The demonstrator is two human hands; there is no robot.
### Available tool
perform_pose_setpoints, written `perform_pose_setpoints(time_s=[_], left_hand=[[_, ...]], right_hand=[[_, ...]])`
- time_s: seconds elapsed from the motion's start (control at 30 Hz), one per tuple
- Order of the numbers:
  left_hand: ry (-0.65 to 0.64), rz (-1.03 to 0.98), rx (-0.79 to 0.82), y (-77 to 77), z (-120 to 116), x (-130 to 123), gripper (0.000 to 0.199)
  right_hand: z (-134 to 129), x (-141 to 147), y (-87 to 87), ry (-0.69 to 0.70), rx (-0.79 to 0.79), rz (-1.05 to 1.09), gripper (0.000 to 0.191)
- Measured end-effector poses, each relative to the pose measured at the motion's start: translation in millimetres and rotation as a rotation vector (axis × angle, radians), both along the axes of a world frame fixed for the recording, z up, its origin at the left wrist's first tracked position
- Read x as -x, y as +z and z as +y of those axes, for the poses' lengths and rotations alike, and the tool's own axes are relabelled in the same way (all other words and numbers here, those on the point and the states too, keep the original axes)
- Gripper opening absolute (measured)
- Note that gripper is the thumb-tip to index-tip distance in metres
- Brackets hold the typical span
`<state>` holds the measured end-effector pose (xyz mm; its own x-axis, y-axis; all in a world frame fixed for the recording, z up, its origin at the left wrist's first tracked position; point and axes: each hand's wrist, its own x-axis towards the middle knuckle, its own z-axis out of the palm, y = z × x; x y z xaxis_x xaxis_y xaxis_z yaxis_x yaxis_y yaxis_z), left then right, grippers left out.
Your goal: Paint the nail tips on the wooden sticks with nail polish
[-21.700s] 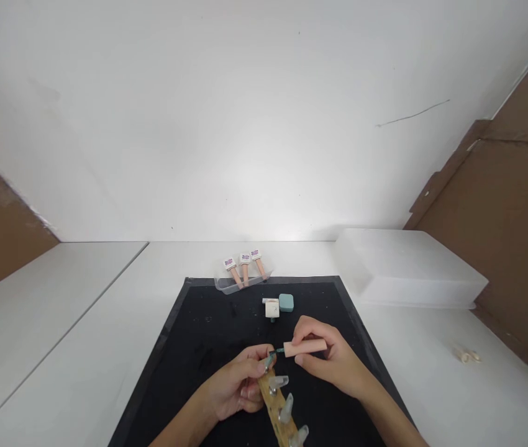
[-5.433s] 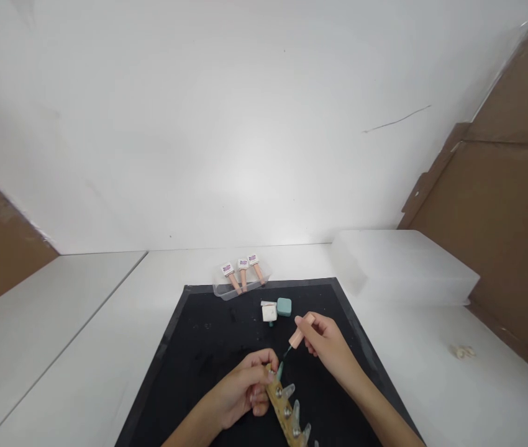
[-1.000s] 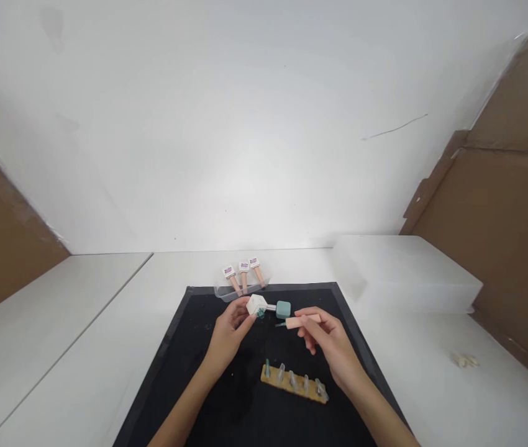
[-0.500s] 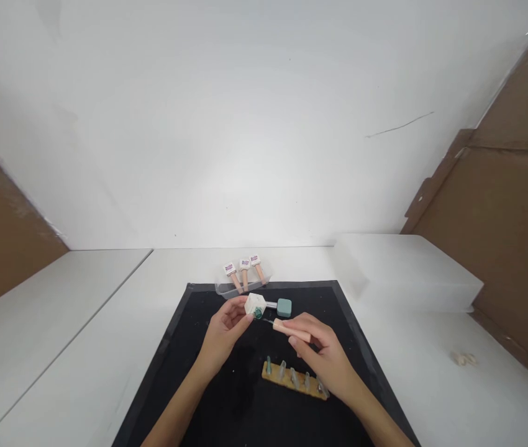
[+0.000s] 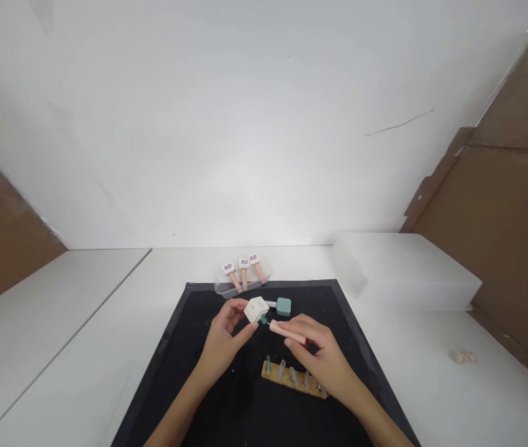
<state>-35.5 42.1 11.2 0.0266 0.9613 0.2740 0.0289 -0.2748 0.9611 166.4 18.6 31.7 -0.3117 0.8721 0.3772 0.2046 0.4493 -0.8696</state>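
Note:
Between its thumb and fingers, my left hand [image 5: 227,332] holds a white square bottle [image 5: 256,309], tilted with its green threaded neck facing right and down. My right hand [image 5: 315,344] grips a pale pink brush cap [image 5: 287,331]; its thin brush end reaches to the neck of the bottle. Just behind the bottle lies a teal square-ended object [image 5: 283,307] with a silvery stem. Nearer to me is a yellowish strip [image 5: 287,379] bearing several upright nail tips, the leftmost one green and the others clear. My right hand partly covers the strip's right end.
A clear tray [image 5: 227,293] with three white-and-pink bottles stands at the back edge of the black mat [image 5: 245,403]. To the right are a white box [image 5: 408,267] and a small beige item [image 5: 462,357]. Brown cardboard panels [image 5: 501,248] flank the white surface.
The bottle has turned so that its neck points more to the right. The brush cap in my right hand has moved slightly left, bringing the brush to the neck.

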Motion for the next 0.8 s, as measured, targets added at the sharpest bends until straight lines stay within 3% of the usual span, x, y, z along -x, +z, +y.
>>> perform_pose_setpoints(time_s=[0.17, 0.3, 0.4, 0.53, 0.7, 0.8], left_hand=[[0.059, 0.049, -0.079, -5.0, -1.7, -1.0, 0.022], [0.049, 0.087, -0.116, -5.4, -2.1, -5.3, 0.020], [0.038, 0.167, -0.142, -5.4, -3.7, -6.8, 0.018], [0.027, 0.256, -0.188, -8.6, -5.0, -4.7, 0.019], [0.018, 0.248, -0.180, -12.4, -3.8, -3.0, 0.019], [0.033, 0.180, -0.153, -12.1, -2.3, -4.2, 0.019]], right_hand=[[0.4, 0.3, -5.6, -0.006, -0.160, -0.095, 0.035], [1.1, -2.0, -13.1, -0.040, -0.422, -0.298, 0.039], [2.1, -3.3, -16.0, -0.046, -0.517, -0.432, 0.040], [1.9, -2.4, -11.4, -0.016, -0.426, -0.442, 0.038], [-0.2, -1.2, -5.0, 0.034, -0.165, -0.257, 0.034], [-0.2, -1.9, -6.0, -0.014, -0.088, -0.138, 0.027]])
